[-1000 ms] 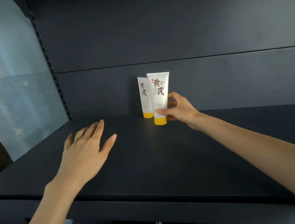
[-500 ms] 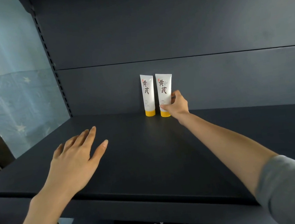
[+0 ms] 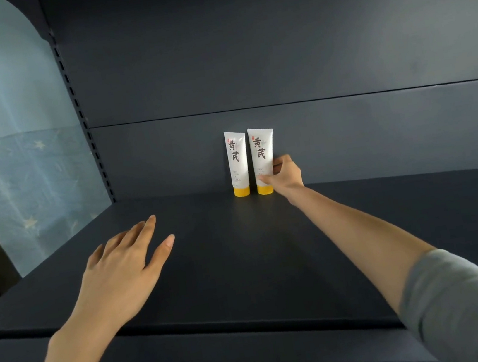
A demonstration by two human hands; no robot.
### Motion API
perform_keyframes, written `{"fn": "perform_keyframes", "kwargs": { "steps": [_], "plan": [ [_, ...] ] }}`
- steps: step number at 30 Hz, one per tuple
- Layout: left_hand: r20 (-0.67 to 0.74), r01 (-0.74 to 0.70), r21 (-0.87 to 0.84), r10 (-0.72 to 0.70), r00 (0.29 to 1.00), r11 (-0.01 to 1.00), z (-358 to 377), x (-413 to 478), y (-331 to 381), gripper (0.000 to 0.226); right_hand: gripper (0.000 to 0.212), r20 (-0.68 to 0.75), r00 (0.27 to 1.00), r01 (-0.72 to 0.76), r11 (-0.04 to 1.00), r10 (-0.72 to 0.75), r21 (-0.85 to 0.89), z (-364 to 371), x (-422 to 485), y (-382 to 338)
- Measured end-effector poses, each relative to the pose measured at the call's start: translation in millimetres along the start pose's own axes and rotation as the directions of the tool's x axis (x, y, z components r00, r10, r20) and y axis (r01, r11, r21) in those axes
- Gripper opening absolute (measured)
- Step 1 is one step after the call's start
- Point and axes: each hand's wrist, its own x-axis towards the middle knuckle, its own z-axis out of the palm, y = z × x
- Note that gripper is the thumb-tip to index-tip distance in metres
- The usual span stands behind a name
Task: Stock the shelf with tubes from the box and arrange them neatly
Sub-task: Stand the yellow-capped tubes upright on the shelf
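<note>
Two white tubes with yellow caps stand cap-down, side by side, against the back wall of a dark shelf (image 3: 244, 272). My right hand (image 3: 284, 174) reaches far back and pinches the lower part of the right tube (image 3: 262, 154), thumb in front, fingers behind. The left tube (image 3: 237, 158) stands free, a small gap away from it. My left hand (image 3: 122, 274) hovers flat over the front left of the shelf with fingers straight and holds nothing. The box is not in view.
The shelf's dark back panel (image 3: 275, 53) rises behind the tubes. A slotted upright (image 3: 81, 120) marks the left end, with pale blue sheeting (image 3: 12, 151) beyond it. The shelf's front edge (image 3: 221, 324) runs under my forearms.
My right hand carried the right tube back from the shelf's middle and stood it beside the left tube at the back wall. My left hand stayed over the front left.
</note>
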Motion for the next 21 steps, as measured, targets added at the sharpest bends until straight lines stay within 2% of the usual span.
{"fn": "perform_keyframes", "kwargs": {
  "steps": [2,4,7,10,15,21],
  "plan": [
    [0.002,-0.015,-0.002,0.015,1.0,1.0,-3.8,-0.5,-0.6,0.084,0.055,0.017,1.0,0.02,0.997,-0.019,-0.075,-13.3,-7.9,-3.0],
    [-0.002,-0.037,-0.008,0.037,0.999,0.999,-8.5,-0.5,-0.4,0.084,0.06,0.063,0.997,0.057,0.971,-0.043,-0.231,-31.6,-20.5,-6.5],
    [-0.004,-0.09,-0.004,0.09,0.996,0.996,-14.1,1.4,3.0,0.078,0.065,0.135,0.987,0.149,0.83,-0.09,-0.537,-65.7,-48.3,-8.9],
    [-0.003,-0.149,0.017,0.149,0.989,0.989,-15.9,2.9,11.8,0.075,0.068,0.167,0.98,0.194,0.681,-0.106,-0.706,-101.9,-87.4,-8.6],
    [0.024,-0.247,0.015,0.247,0.969,0.969,-12.0,1.5,30.8,0.072,0.07,0.117,0.987,0.156,0.53,-0.108,-0.834,-157.0,-162.9,-2.8],
    [0.022,-0.337,-0.021,0.338,0.941,0.941,-7.3,-10.6,57.1,0.083,0.073,-0.022,0.994,0.03,0.464,-0.107,-0.885,-206.6,-250.7,12.0]
  ]
}}
